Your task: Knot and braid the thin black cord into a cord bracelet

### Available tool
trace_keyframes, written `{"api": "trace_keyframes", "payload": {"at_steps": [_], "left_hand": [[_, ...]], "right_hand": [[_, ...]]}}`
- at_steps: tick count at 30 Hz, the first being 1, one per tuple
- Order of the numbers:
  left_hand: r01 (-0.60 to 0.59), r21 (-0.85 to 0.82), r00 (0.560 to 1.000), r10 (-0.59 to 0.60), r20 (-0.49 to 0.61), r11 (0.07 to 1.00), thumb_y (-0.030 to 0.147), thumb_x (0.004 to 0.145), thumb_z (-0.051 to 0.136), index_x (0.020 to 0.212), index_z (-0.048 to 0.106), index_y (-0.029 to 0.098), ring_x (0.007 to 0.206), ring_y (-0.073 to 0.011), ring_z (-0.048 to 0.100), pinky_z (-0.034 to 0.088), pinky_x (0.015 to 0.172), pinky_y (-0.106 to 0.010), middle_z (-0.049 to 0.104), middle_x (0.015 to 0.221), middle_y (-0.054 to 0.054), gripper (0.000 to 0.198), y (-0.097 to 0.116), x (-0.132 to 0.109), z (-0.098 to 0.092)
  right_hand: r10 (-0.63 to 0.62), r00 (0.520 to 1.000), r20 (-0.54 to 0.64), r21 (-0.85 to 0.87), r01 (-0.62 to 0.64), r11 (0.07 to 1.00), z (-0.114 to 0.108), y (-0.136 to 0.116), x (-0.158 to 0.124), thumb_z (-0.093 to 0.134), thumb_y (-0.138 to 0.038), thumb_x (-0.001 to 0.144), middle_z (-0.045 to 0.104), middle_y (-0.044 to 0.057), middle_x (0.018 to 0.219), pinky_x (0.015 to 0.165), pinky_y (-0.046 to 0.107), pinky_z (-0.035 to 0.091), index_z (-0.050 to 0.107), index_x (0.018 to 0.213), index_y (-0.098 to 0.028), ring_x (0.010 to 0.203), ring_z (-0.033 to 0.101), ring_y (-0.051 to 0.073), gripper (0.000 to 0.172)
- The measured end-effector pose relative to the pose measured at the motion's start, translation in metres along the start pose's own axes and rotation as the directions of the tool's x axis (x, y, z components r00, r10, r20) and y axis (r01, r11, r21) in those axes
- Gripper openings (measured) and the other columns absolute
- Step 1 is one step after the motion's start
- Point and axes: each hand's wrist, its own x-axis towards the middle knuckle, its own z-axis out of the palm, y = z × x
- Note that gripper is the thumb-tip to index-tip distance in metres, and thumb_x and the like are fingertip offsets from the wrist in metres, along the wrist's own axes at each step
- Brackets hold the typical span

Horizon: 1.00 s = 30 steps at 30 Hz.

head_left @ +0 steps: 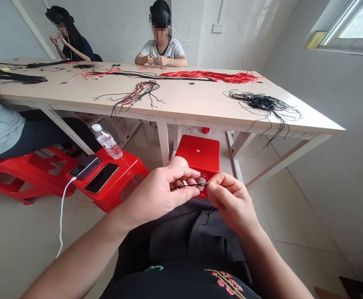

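Note:
A thin black cord runs roughly level between my two hands above my lap, and looks braided or knotted. My left hand is curved loosely round its left part; thumb and index fingertips stand a little apart, and the cord passes into the palm, where its end is hidden. My right hand pinches the cord between thumb and index finger, the other fingers curled in. Loose black cord ends hang below my right hand in front of my dark clothing.
Ahead stands a long table with a black cord bundle, red cords and a mixed bundle. A red stool is before me; another holds a bottle, phone and power bank. Other people sit around.

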Motion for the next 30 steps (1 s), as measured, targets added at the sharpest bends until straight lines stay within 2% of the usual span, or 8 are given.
{"api": "trace_keyframes", "payload": {"at_steps": [5,10,13,18,21,23,26,30], "left_hand": [[-0.08,0.137,0.995,0.088,-0.049,0.987,0.026,0.074,0.06,0.085,0.068,0.018,0.071,-0.0126,0.059,0.049,0.063,-0.023,0.061,0.079,-0.003,0.016,-0.003,0.004,0.009],[-0.106,0.29,0.981,0.148,-0.127,0.951,0.017,0.072,0.057,0.07,0.063,0.017,0.055,-0.0067,0.05,0.042,0.05,-0.018,0.056,0.067,0.0,0.008,-0.01,0.003,0.015],[-0.099,0.289,0.977,0.149,-0.154,0.952,0.015,0.071,0.057,0.067,0.062,0.017,0.054,-0.0066,0.049,0.042,0.05,-0.017,0.055,0.063,0.001,0.007,-0.012,0.001,0.017],[-0.027,0.196,0.996,0.043,-0.078,0.98,0.021,0.074,0.058,0.083,0.067,0.017,0.067,-0.0121,0.058,0.047,0.058,-0.022,0.064,0.078,-0.003,0.014,-0.011,-0.002,0.016],[-0.031,0.193,0.988,0.06,-0.145,0.981,0.022,0.075,0.057,0.086,0.068,0.018,0.074,-0.0142,0.06,0.049,0.064,-0.024,0.065,0.083,-0.004,0.016,-0.012,-0.001,0.017],[-0.025,0.159,0.98,0.055,-0.189,0.987,0.023,0.075,0.058,0.089,0.066,0.018,0.075,-0.0142,0.061,0.05,0.065,-0.024,0.064,0.083,-0.004,0.017,-0.012,-0.001,0.019],[-0.015,0.085,0.983,0.03,-0.18,0.996,0.021,0.076,0.057,0.098,0.062,0.019,0.077,-0.0134,0.061,0.05,0.067,-0.024,0.063,0.087,-0.004,0.023,-0.011,-0.001,0.022],[-0.028,0.094,0.985,0.043,-0.167,0.995,0.019,0.077,0.055,0.101,0.059,0.02,0.077,-0.0118,0.06,0.049,0.066,-0.022,0.061,0.087,-0.003,0.025,-0.009,-0.002,0.024]], "right_hand": [[-0.036,0.999,0.019,-0.1,0.037,0.994,-0.001,0.005,0.0,0.063,-0.033,0.076,0.039,-0.007,0.05,0.042,0.02,0.02,0.055,0.066,-0.017,0.045,0.027,0.005,0.021],[-0.144,0.989,-0.025,-0.315,0.129,0.94,0.004,0.002,-0.002,0.065,-0.031,0.073,0.042,-0.006,0.05,0.041,0.019,0.022,0.056,0.063,-0.016,0.044,0.029,0.005,0.02],[-0.157,0.987,-0.01,-0.309,0.147,0.94,0.003,0.001,-0.003,0.063,-0.03,0.074,0.043,-0.006,0.049,0.04,0.019,0.024,0.056,0.063,-0.016,0.043,0.03,0.005,0.019],[-0.139,0.987,0.075,-0.267,0.154,0.951,-0.005,0.008,-0.002,0.06,-0.027,0.078,0.054,-0.001,0.063,0.045,0.02,0.037,0.059,0.076,-0.018,0.052,0.044,0.007,0.009],[-0.157,0.984,0.088,-0.235,0.174,0.956,-0.005,0.012,-0.002,0.061,-0.025,0.077,0.059,0.001,0.075,0.052,0.022,0.044,0.058,0.089,-0.02,0.061,0.053,0.01,0.014],[-0.164,0.983,0.085,-0.243,0.18,0.953,-0.003,0.013,-0.002,0.062,-0.025,0.076,0.059,0.001,0.074,0.052,0.023,0.045,0.058,0.086,-0.02,0.061,0.054,0.01,0.011],[-0.168,0.983,0.077,-0.276,0.183,0.944,-0.002,0.013,-0.002,0.061,-0.025,0.077,0.057,-0.001,0.068,0.051,0.022,0.043,0.058,0.077,-0.019,0.058,0.052,0.009,0.007],[-0.174,0.983,0.055,-0.223,0.182,0.958,0.0,0.011,-0.001,0.061,-0.023,0.076,0.058,-0.001,0.07,0.049,0.021,0.042,0.058,0.081,-0.02,0.057,0.052,0.009,0.007]]}}
